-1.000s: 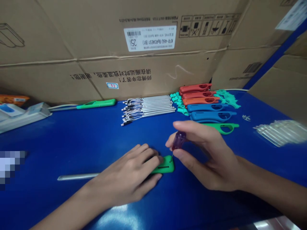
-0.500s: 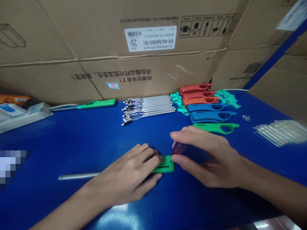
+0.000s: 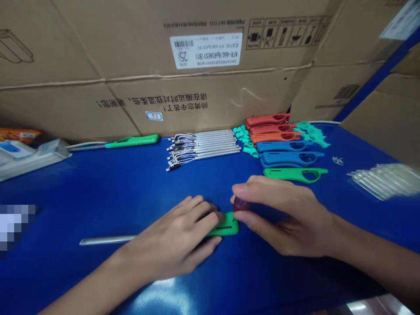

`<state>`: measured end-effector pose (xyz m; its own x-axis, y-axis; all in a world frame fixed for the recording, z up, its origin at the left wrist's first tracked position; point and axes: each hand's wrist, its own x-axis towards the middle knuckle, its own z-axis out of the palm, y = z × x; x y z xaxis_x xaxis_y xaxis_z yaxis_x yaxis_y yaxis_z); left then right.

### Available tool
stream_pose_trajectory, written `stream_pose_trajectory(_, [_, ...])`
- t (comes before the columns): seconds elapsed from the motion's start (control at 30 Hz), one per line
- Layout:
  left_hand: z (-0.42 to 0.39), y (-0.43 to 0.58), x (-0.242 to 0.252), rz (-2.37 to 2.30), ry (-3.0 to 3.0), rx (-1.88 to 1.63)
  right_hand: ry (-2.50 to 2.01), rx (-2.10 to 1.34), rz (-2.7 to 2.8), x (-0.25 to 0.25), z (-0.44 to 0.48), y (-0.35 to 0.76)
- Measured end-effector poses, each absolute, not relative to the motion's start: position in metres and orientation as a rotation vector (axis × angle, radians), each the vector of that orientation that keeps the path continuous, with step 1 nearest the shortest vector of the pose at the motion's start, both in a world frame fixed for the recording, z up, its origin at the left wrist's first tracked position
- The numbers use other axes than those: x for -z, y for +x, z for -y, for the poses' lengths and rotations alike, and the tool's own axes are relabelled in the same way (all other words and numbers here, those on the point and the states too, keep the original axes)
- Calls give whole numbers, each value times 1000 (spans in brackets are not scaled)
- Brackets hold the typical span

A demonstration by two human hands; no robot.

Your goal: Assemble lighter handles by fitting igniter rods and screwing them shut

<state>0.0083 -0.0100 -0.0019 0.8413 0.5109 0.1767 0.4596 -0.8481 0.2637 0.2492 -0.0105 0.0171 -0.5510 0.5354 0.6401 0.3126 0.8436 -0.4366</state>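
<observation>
- Two bare hands work over one piece on the glossy blue tabletop [image 3: 183, 183]: a bright green, elongated plastic handle [image 3: 227, 225] with a dark slot, lying near the middle, mostly covered.
- The left hand [image 3: 182, 238] has its fingers bent close together over that handle, thumb along the near edge, clamping it down.
- The right hand [image 3: 292, 221] pinches a small translucent purple tool [image 3: 241, 204] between thumb and fingertips, just above the handle's exposed end. The tool's tip is hidden, so whether it touches the plastic I cannot tell.
- Done, as far as one can judge: a slim silver metal tube [image 3: 108, 240] emerges beyond the left hand, roughly in line with the green handle, so the two seem joined; the joint itself is covered.
- Probably finished: one green-handled piece with a slender rod [image 3: 133, 141] at the back.
- Under way, it seems: fastening at the exposed end, apparently not complete while the tool is there.
- Left untouched: silver tubes with white wires [image 3: 216, 146], turquoise plastic rings [image 3: 250, 151], red plastic handles [image 3: 267, 119], blue plastic handles [image 3: 288, 159], another green plastic handle [image 3: 285, 174], turquoise plastic parts [image 3: 310, 132] and tiny white pieces [image 3: 337, 161].
</observation>
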Motion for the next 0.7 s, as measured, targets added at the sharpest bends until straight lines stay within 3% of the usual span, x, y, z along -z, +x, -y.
stream_pose_trajectory(0.7, [10,9,3,-740,2833,-407,-523,-426,2193,-16,10,247])
